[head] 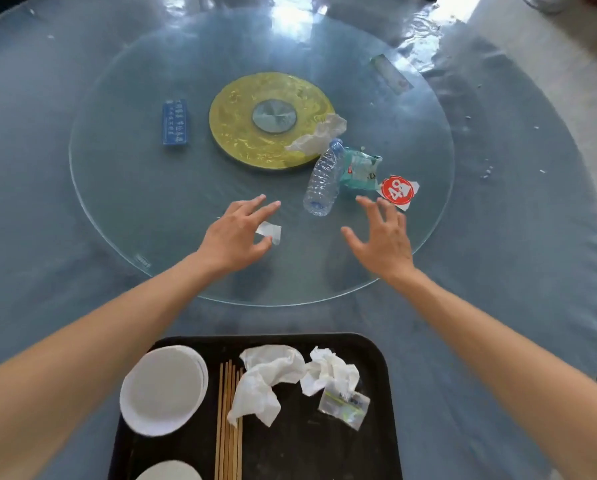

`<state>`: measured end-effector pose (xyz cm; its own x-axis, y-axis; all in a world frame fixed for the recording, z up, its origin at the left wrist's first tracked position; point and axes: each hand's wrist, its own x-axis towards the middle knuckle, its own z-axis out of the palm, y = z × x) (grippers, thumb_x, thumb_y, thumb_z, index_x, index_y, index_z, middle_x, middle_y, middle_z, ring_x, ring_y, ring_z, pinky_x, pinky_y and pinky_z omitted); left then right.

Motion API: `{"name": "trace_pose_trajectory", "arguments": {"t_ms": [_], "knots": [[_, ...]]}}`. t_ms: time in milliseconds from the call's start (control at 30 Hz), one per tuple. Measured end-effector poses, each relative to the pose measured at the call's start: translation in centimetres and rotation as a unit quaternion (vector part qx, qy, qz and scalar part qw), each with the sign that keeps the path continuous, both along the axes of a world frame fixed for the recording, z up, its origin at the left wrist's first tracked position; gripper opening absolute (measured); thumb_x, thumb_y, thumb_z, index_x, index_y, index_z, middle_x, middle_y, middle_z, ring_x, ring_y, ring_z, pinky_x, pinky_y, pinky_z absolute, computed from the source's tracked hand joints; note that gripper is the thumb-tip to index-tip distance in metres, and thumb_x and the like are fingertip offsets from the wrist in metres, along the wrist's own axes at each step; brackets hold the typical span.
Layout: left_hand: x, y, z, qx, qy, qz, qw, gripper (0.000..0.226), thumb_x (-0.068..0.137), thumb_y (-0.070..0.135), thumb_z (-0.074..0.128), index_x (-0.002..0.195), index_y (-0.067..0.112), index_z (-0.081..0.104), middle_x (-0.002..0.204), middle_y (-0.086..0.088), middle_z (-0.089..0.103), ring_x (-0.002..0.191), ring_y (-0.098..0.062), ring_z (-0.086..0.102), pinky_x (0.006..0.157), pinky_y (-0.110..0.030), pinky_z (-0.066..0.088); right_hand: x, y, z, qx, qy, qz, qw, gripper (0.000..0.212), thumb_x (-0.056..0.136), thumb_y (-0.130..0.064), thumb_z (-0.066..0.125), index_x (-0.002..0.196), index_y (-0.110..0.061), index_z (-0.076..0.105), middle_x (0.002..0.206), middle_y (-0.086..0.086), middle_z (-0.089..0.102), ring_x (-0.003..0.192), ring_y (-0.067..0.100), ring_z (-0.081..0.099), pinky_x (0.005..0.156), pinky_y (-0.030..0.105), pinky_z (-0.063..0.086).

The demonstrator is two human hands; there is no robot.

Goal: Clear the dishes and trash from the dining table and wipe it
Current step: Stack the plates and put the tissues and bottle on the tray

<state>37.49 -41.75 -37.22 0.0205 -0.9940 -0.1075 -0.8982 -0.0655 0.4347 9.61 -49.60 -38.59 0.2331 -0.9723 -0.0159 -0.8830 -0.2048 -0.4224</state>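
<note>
On the glass turntable (124, 209) lie an empty plastic bottle (322, 180), a green wrapper (358, 171), a red-and-white wrapper (399, 191), a crumpled clear plastic piece (319, 135) and a small white scrap (270, 232). My left hand (236, 237) hovers open right beside the white scrap, fingers spread. My right hand (382, 237) is open too, just in front of the bottle and the red wrapper, holding nothing. A black tray (373, 445) at the near edge carries white plates (164, 389), wooden chopsticks (228, 424), crumpled napkins (273, 379) and a clear wrapper (344, 405).
A blue box (176, 123) lies left of the yellow hub disc (231, 116) at the turntable's centre. A pale rectangular label (390, 73) sits at the far right of the glass. Crumbs dot the blue tablecloth (518, 216) on the right.
</note>
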Motion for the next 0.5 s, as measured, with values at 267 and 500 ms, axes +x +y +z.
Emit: {"name": "trace_pose_trajectory", "arguments": {"t_ms": [267, 500], "knots": [[1.4, -1.7, -5.8, 0.027, 0.005, -0.067, 0.997, 0.046, 0.094, 0.034, 0.067, 0.139, 0.042, 0.058, 0.148, -0.006, 0.050, 0.136, -0.031, 0.042, 0.098, -0.053, 0.050, 3.6, -11.2, -2.4, 0.082, -0.061, -0.120, 0.987, 0.072, 0.091, -0.067, 0.058, 0.155, -0.052, 0.028, 0.164, 0.021, 0.022, 0.151, 0.043, 0.023, 0.122, 0.053, 0.028], [2.5, -0.6, -7.8, -0.073, 0.060, -0.031, 0.995, 0.019, 0.090, 0.002, 0.070, 0.105, 0.011, 0.078, 0.104, -0.011, 0.064, 0.095, -0.032, 0.056, 0.078, -0.039, 0.049, 4.4, -12.2, -5.8, 0.052, -0.054, -0.148, 0.986, 0.049, 0.090, -0.036, 0.062, 0.138, -0.039, 0.053, 0.132, 0.015, 0.043, 0.126, 0.037, 0.044, 0.109, 0.038, 0.039]]}}
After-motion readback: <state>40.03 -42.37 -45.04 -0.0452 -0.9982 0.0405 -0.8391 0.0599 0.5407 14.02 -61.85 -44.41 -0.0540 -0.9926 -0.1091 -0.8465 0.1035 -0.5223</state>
